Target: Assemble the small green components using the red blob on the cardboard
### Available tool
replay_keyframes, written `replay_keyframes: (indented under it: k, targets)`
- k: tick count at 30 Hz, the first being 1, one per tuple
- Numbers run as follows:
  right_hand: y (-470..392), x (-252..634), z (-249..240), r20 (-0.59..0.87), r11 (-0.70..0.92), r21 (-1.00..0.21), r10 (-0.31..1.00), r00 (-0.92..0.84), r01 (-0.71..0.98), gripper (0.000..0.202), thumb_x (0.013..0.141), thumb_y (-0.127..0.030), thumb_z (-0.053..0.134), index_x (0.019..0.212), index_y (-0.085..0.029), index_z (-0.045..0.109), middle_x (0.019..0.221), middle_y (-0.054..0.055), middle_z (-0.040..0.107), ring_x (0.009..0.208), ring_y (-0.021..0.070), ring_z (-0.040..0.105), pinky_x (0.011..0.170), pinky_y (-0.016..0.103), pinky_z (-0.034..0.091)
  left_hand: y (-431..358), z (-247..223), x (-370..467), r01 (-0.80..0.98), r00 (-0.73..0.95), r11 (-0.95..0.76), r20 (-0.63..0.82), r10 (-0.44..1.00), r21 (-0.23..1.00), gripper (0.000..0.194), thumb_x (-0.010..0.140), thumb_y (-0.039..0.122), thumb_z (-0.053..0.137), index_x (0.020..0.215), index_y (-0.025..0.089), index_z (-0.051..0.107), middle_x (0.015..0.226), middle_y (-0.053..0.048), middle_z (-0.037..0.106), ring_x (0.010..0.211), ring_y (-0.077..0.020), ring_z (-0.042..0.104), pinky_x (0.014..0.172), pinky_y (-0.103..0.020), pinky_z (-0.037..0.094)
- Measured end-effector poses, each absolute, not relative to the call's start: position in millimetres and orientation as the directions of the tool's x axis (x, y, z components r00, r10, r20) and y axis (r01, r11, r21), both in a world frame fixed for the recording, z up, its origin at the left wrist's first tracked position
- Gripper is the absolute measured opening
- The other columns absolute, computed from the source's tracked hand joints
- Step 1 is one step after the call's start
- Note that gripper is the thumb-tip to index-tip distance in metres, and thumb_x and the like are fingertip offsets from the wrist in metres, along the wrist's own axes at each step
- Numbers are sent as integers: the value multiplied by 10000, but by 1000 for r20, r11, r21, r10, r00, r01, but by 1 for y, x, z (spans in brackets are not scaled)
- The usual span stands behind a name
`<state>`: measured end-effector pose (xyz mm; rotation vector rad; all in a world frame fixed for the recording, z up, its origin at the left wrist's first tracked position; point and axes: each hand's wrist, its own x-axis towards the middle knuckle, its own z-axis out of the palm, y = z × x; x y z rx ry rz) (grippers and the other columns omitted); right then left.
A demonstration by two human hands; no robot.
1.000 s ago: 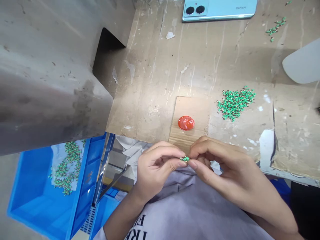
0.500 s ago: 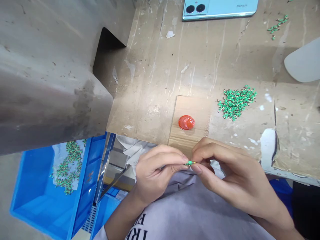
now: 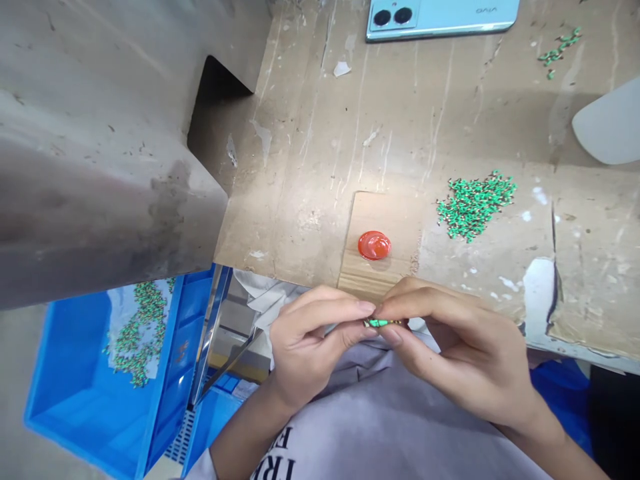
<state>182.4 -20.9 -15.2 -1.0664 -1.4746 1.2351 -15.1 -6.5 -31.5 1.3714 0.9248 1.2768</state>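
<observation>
My left hand (image 3: 315,340) and my right hand (image 3: 453,347) meet just off the front edge of the table. Between their pinched thumbs and forefingers is a small green part (image 3: 379,323) with metal-coloured ends, partly hidden by the fingertips. Whether it is one piece or two pressed together I cannot tell. Just beyond the fingers, a small red dish (image 3: 375,245) sits on a piece of cardboard (image 3: 385,207). To its right lies a pile of similar green parts (image 3: 475,205) on the table.
A light blue phone (image 3: 443,19) lies at the table's far side. Some loose green parts (image 3: 561,48) and a white rounded object (image 3: 610,127) are at the right. A large metal housing (image 3: 100,147) stands left, above a blue bin (image 3: 70,387) holding more green parts.
The fingertips have closed further around the green part, which now shows lengthwise between them. Both hands stay in nearly the same place.
</observation>
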Motion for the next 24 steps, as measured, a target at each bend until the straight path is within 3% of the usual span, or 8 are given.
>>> replay_keyframes:
  k: [5, 10, 15, 24]
  targets:
    - [-18, 183, -20, 284, 308, -946, 939, -196, 105, 365, 992, -8, 726, 1233, -270, 804, 936, 40, 831, 776, 187, 800, 671, 289, 662, -10, -25, -18, -137, 238, -42, 74, 968, 990, 358, 895, 163, 998, 1230, 217, 885, 928, -34, 872, 722, -138, 791, 698, -198, 676]
    - [-24, 191, -32, 397, 457, -859, 879, -262, 230, 375, 982, -7, 737, 1271, -236, 806, 1050, 98, 852, 885, 225, 840, 749, 322, 710, -8, -14, -16, -11, 244, -88, 89, 966, 996, 154, 939, 130, 901, 1082, 183, 874, 860, -39, 854, 665, -130, 734, 650, -198, 641]
    - [-26, 195, -36, 394, 464, -851, 873, -286, 244, 452, 996, -15, 704, 1351, -276, 802, 1066, 87, 851, 885, 229, 847, 730, 335, 714, -8, -10, -15, 80, 222, -134, 113, 969, 988, 95, 953, 125, 834, 1020, 189, 856, 781, -23, 828, 591, -127, 693, 586, -210, 611]
    - [-17, 187, -30, 416, 467, -866, 870, -265, 176, 419, 941, 34, 747, 1260, -236, 781, 996, 75, 885, 829, 216, 863, 725, 306, 734, -10, -17, -12, 99, 168, -168, 150, 974, 981, 122, 870, 74, 839, 905, 189, 816, 725, -25, 816, 511, -115, 653, 511, -202, 549]
